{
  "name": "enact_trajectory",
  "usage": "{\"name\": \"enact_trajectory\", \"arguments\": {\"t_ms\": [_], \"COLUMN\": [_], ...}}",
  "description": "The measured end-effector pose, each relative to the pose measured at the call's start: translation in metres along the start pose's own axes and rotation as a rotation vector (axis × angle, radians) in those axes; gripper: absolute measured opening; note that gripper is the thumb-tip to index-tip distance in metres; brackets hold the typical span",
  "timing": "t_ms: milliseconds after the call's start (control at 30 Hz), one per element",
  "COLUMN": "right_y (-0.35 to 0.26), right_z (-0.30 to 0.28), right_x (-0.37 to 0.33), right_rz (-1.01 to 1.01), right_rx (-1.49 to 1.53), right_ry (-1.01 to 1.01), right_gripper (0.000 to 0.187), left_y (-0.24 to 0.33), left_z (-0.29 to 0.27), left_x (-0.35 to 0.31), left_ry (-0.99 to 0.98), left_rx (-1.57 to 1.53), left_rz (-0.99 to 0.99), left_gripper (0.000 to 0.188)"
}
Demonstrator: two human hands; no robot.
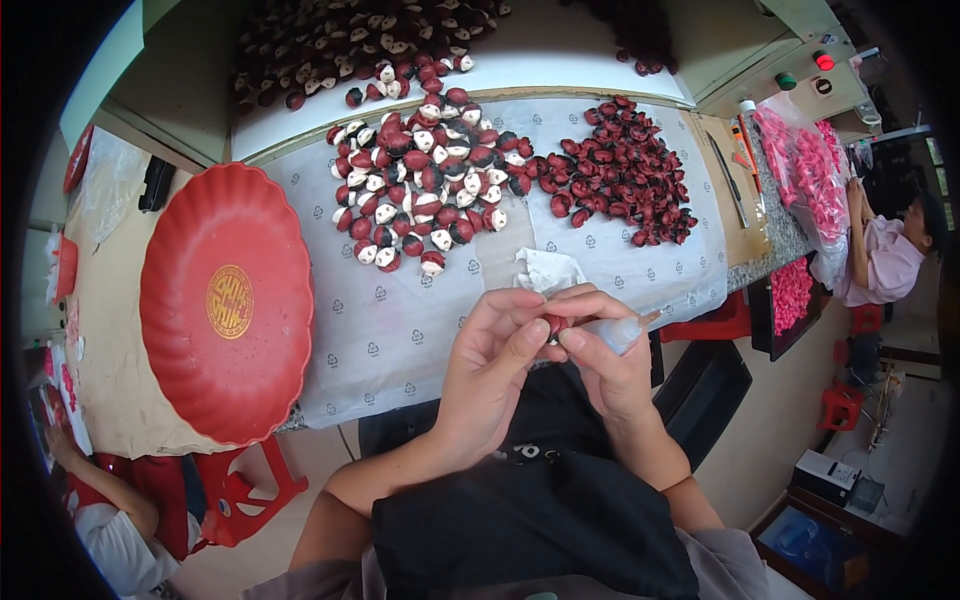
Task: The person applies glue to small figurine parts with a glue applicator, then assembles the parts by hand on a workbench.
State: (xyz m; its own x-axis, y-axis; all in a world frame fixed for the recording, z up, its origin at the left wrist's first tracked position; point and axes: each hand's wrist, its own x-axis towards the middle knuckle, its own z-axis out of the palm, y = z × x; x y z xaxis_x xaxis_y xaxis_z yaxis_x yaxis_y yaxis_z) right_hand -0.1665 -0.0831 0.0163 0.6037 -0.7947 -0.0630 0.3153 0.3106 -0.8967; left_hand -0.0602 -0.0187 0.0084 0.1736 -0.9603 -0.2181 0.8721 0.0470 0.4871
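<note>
My left hand [488, 365] and my right hand [608, 375] meet in front of my chest, over the table's near edge. Between their fingertips is a small dark red figure piece [556, 324], mostly covered by my thumbs. A translucent squeeze bottle [618, 334] with a narrow tip is tucked in my right hand and points to the right. Just beyond my fingers lies a crumpled white tissue [548, 270]. Further back are a pile of red, black and white painted pieces [420, 180] and, right of it, a pile of dark red shell-like pieces [625, 170].
A large red scalloped tray [170, 300] stands at the left. On the right lie tweezers [728, 180], an orange-handled tool [745, 150] and bagged pink pieces [800, 165]. More pieces fill the back shelf [560, 75]. Co-workers sit at left [120, 530] and right [885, 250].
</note>
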Motion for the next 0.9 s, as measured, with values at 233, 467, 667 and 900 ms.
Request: {"name": "enact_trajectory", "arguments": {"t_ms": [233,467,667,900], "right_y": [-0.001,-0.008,-0.018,-0.015], "right_z": [-0.004,-0.014,-0.018,-0.02], "right_x": [-0.003,-0.004,-0.002,-0.007], "right_rz": [-0.253,-0.539,-0.635,-0.553], "right_rx": [-0.357,-0.713,-0.862,-0.788], "right_ry": [-0.02,-0.112,-0.091,-0.055], "right_gripper": [0.023,0.037,0.03,0.026], "left_y": [0.003,0.005,0.003,0.0], "left_z": [0.0,-0.003,-0.004,-0.008], "left_x": [-0.001,-0.003,-0.003,-0.001], "left_ry": [-0.04,-0.105,-0.112,-0.149], "left_rx": [0.057,0.098,0.178,0.257], "left_rz": [-0.029,-0.092,0.022,0.127], "left_gripper": [0.023,0.023,0.022,0.019]}}
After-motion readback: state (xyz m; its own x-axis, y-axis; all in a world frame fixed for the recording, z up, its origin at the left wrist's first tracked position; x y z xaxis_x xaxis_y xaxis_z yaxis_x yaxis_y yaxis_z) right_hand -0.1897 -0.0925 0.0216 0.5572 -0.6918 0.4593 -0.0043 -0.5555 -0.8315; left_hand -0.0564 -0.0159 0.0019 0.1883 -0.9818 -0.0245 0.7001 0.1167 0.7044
